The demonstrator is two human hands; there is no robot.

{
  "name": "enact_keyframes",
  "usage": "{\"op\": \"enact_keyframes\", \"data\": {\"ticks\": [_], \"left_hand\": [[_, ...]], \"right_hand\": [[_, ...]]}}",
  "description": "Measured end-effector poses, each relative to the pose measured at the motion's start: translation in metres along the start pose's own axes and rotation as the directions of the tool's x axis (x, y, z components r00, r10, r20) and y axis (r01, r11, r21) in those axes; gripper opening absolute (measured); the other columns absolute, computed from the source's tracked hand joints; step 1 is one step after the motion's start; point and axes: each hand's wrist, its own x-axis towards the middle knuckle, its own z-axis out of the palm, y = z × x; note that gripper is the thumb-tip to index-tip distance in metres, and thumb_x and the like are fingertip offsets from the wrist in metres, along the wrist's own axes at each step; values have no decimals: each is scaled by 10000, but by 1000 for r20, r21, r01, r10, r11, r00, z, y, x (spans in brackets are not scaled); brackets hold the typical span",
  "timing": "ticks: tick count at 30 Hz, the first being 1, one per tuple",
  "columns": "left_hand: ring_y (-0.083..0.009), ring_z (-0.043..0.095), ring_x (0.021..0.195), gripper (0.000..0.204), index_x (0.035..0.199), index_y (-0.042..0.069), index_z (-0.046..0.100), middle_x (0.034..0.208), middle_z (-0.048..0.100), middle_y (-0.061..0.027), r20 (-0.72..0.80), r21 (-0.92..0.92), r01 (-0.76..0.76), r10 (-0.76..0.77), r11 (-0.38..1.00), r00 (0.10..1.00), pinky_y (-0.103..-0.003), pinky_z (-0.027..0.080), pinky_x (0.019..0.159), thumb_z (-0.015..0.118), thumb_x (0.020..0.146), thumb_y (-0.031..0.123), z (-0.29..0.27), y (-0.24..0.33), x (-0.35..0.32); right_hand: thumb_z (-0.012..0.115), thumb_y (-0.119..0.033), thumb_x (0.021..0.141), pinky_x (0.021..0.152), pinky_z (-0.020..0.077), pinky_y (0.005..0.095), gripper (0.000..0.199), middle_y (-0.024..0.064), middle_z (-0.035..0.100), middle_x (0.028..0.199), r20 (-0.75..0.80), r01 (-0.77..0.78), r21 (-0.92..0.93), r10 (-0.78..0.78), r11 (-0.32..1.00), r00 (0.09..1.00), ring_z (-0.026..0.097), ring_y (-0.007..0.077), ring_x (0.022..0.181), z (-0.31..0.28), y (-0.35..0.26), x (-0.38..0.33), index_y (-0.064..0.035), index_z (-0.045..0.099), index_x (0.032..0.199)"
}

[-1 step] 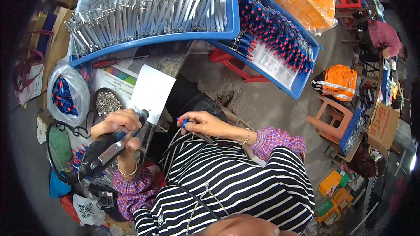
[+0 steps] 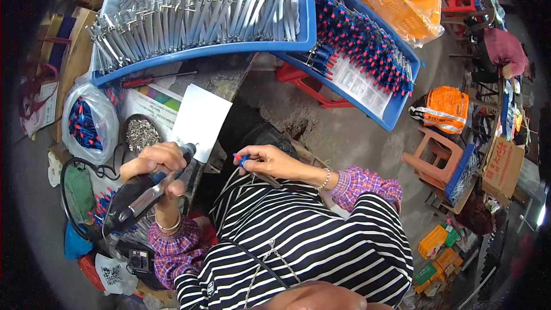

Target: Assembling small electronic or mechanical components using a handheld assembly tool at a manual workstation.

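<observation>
My left hand is wrapped around a black electric screwdriver, whose nose points up and right toward a white sheet of paper. Between the fingers and thumb of my right hand is a small blue part with a red tip, pinched in front of my striped top. A dull metal strip shows below that hand; whether it joins the blue part I cannot tell. Beside my left hand stands a round dish of small metal fasteners.
A blue tray of metal strips stands at the far side. Right of it, another blue tray holds many blue-and-red parts. A plastic bag of similar parts lies left. Stools and a person are farther right.
</observation>
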Motion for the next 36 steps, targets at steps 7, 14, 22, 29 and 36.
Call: {"op": "enact_keyframes", "data": {"ticks": [7, 14, 22, 29, 36], "left_hand": [[-201, 482, 600, 509, 1022, 81, 350, 736, 490, -93, -37, -17, 23, -23, 1000, 999, -330, 401, 542, 731, 780, 318, 2, 2, -1], [-211, 526, 641, 518, 1031, 80, 365, 765, 530, -94, -18, -64, 21, -22, 998, 1000, -342, 436, 588, 765, 754, 259, -7, 5, -4], [-200, 529, 621, 463, 1012, 90, 360, 757, 523, -86, 70, -46, -32, 36, 998, 997, -348, 432, 560, 733, 788, 249, -13, -3, -5], [-218, 557, 579, 408, 999, 79, 364, 731, 544, -103, 84, -26, -109, 110, 994, 990, -355, 454, 531, 702, 791, 173, -24, -2, -7], [-249, 599, 598, 419, 993, 74, 360, 750, 557, -128, 133, -14, -210, 210, 978, 969, -379, 490, 527, 708, 766, 130, -30, 5, -10]], "right_hand": [[585, -162, 904, 790, 471, 222, 284, 57, 664, 929, 1, -46, -111, 46, 993, 999, 607, 102, 862, -1, -12, -2, 23, 573, 1119], [579, -161, 903, 664, 529, 235, 228, 111, 676, 889, 17, -147, 88, 146, 985, 989, 647, 126, 732, 2, -12, -2, 22, 601, 1036], [586, -99, 884, 625, 496, 207, 241, 53, 627, 834, -125, -75, -45, 69, 996, 990, 579, 81, 659, 24, -33, 31, 36, 567, 1082], [632, -140, 849, 553, 529, 221, 215, 82, 658, 739, -180, -92, 5, 91, 996, 979, 637, 110, 617, 33, -26, 58, 71, 649, 891], [635, -145, 854, 470, 485, 209, 201, 80, 643, 692, -247, -89, 31, 94, 996, 964, 592, 91, 529, 40, -20, 59, 56, 645, 863]]}}
